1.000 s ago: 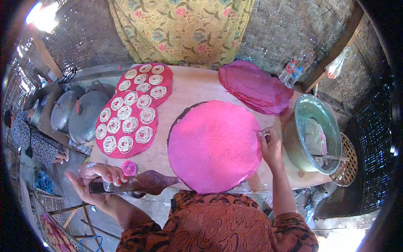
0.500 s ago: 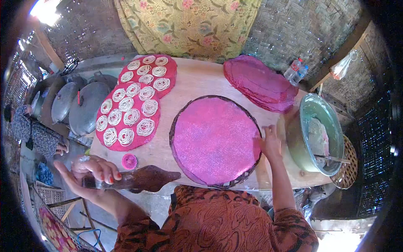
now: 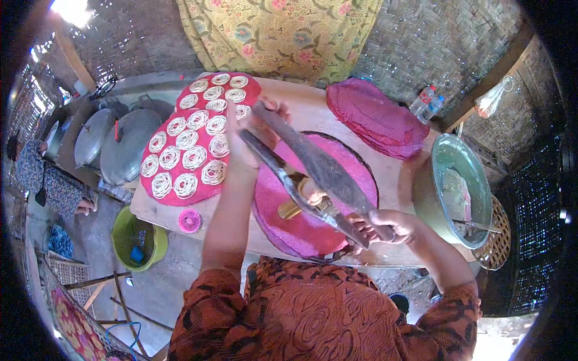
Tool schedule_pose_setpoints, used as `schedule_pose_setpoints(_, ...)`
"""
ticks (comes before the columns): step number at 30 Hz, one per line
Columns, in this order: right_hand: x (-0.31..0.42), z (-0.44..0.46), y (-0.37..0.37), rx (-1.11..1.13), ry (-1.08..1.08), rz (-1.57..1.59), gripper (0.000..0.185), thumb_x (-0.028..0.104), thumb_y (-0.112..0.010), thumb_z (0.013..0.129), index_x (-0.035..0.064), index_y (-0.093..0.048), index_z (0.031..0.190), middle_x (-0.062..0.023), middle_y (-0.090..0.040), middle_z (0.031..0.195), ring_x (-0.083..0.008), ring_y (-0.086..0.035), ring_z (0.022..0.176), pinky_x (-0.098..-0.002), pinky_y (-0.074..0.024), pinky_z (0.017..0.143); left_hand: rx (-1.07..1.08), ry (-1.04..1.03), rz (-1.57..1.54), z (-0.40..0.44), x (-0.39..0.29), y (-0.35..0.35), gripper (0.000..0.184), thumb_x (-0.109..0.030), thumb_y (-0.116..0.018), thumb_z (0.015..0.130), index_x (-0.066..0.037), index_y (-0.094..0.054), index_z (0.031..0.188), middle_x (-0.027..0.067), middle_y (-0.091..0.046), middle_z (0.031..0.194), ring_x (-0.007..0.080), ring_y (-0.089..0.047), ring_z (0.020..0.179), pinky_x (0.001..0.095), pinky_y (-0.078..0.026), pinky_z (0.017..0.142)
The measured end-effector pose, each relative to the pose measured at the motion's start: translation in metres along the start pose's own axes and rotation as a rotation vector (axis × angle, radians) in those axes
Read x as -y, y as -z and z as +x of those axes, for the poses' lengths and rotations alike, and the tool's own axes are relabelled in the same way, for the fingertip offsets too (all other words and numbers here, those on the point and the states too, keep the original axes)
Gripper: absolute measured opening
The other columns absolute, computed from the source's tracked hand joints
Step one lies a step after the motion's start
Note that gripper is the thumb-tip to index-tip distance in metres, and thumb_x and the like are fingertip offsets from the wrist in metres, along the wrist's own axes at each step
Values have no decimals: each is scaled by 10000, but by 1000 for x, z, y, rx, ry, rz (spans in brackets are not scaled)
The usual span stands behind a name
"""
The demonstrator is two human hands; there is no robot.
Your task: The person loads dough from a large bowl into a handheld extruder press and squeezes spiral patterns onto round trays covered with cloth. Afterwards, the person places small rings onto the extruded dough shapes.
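Observation:
A dark wooden noodle press (image 3: 322, 165) with two long arms hangs over a round pink sheet (image 3: 274, 186). My left hand (image 3: 244, 141) is closed at the upper-left ends of the arms, slightly blurred. At the lower-right ends, my right hand (image 3: 388, 227) grips with bent fingers. Between the arms sits pale dough (image 3: 310, 191), with a brass-coloured cylinder (image 3: 290, 209) pointing down-left. The sheet lies on a dark-rimmed woven tray (image 3: 374, 174), partly hidden by the press. On the left, pink sheets (image 3: 174, 123) carry several white noodle coils (image 3: 194, 157).
A stack of pink sheets (image 3: 376, 120) lies at the back right, near two bottles (image 3: 424, 103). A green basin (image 3: 442, 147) with dough stands on the right. A small pink cup (image 3: 189, 221) sits at the front left. Lidded pans (image 3: 129, 147) and another person (image 3: 57, 180) are further left.
The press has come from the lower left to above the tray, and its arms now show apart. My right hand has left the tray's edge and taken hold of the press.

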State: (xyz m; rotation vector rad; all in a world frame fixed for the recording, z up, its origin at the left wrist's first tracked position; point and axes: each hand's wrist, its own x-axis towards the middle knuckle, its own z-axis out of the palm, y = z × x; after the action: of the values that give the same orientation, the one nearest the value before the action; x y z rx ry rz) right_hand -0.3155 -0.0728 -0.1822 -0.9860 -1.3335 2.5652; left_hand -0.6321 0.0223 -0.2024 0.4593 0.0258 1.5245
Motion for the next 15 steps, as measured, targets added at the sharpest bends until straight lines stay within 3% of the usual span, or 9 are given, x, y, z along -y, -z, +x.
schedule_pose_setpoints(3,1,16,1,-20,-147,69,784,562,-496,852,-38,-354,1337,-196,-581,1105,-258,-610,929,-386,-474,842,5,6,-61,7,22,75,622,-648,-393,841,-49,-545,920,79,-557,854,250,-559,851,439,-426,841)
schedule_pose_setpoints(4,3,20,-11,-153,-148,13,680,541,-438,893,-29,-444,1264,-181,-624,995,-246,-640,803,-350,-514,736,62,2,-113,3,27,99,599,-632,-400,846,-55,-544,913,74,-558,832,243,-557,827,434,-427,814)
schedule_pose_setpoints(5,-1,25,-12,-152,-150,9,680,541,-438,893,-29,-444,1264,-181,-624,995,-246,-640,803,-350,-514,736,123,-2,-165,-2,30,113,575,-616,-407,850,-61,-544,906,70,-558,809,236,-555,803,429,-427,787)
schedule_pose_setpoints(7,-2,38,-18,-139,-218,-4,609,549,-506,867,18,-496,1165,-125,-612,905,-195,-620,706,-331,-521,611,25,2,-206,-13,35,123,551,-602,-411,853,-68,-540,894,63,-553,782,230,-548,772,419,-424,764)
schedule_pose_setpoints(8,-1,37,-26,-252,-162,-13,581,547,-522,859,7,-548,1074,-99,-614,813,-183,-610,619,-303,-515,535,-76,9,-247,-16,36,128,528,-587,-414,856,-75,-536,882,55,-547,754,225,-540,741,409,-420,741)
schedule_pose_setpoints(11,12,38,-15,-294,-194,-222,569,557,-550,837,11,-593,989,-80,-611,752,-176,-607,604,-301,-518,544,-96,-102,-109,-13,34,119,492,-568,-398,870,-93,-523,850,37,-526,713,210,-529,700,397,-421,725)
schedule_pose_setpoints(12,18,40,-29,-367,-158,-225,543,562,-579,816,25,-614,888,-64,-599,694,-163,-596,589,-288,-498,520,-104,-156,-79,-11,26,97,397,-489,-411,890,-123,-509,771,15,-521,658,184,-519,634,386,-405,681)
schedule_pose_setpoints(13,19,42,-29,-367,-158,-230,543,562,-579,816,25,-614,888,-64,-599,694,-163,-596,589,-288,-498,520,-102,-160,-80,-7,18,90,397,-489,-411,890,-123,-509,771,15,-521,658,184,-519,634,386,-405,681)
schedule_pose_setpoints(15,18,47,-28,-316,-137,-371,532,519,-525,862,4,-636,930,-65,-629,707,-135,-571,589,-261,-401,487,-76,-150,-180,-3,0,78,385,-477,-408,899,-131,-497,756,5,-515,654,153,-516,631,376,-402,672)
